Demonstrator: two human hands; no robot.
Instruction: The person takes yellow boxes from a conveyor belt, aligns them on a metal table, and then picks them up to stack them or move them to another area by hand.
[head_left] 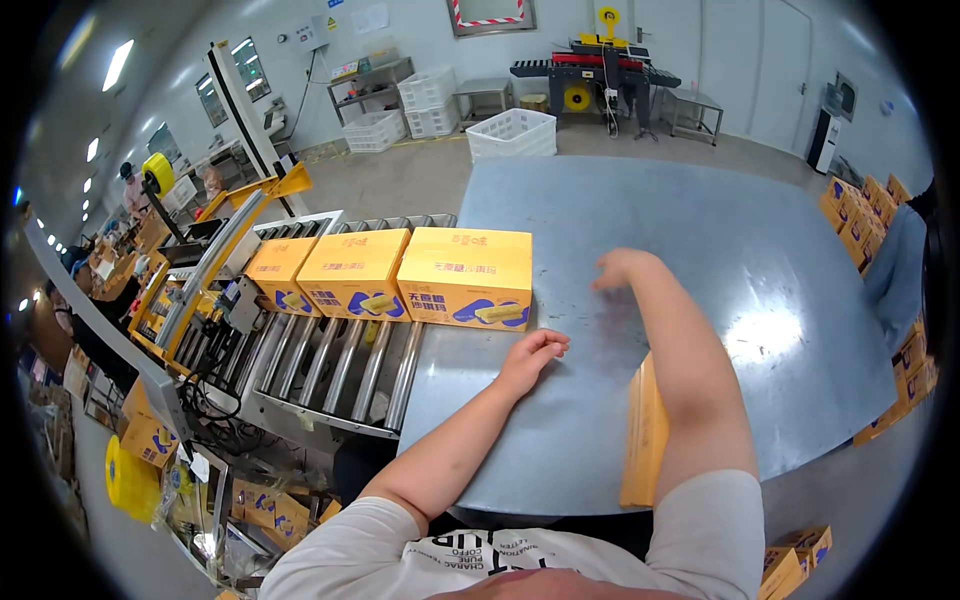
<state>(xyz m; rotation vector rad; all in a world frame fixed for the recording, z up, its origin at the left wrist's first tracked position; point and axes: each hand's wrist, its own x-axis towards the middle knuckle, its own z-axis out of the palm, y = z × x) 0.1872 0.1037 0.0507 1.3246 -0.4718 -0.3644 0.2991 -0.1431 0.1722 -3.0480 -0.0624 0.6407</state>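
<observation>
My left hand is over the metal table with its fingers curled in and nothing visible in them. Just beyond it stands a closed orange carton, its near end resting on the tabletop. Two more cartons of the same kind, a middle one and a farther one, line up behind it on the roller conveyor. My right hand reaches out over the middle of the table, its fingers smeared by motion. Under my right forearm lies an orange cardboard piece, partly hidden by the arm.
The grey metal table adjoins the roller conveyor on the left, where a taping machine frame stands. White crates sit on the floor ahead. Stacked cartons and a person's blue-clad leg are at the right.
</observation>
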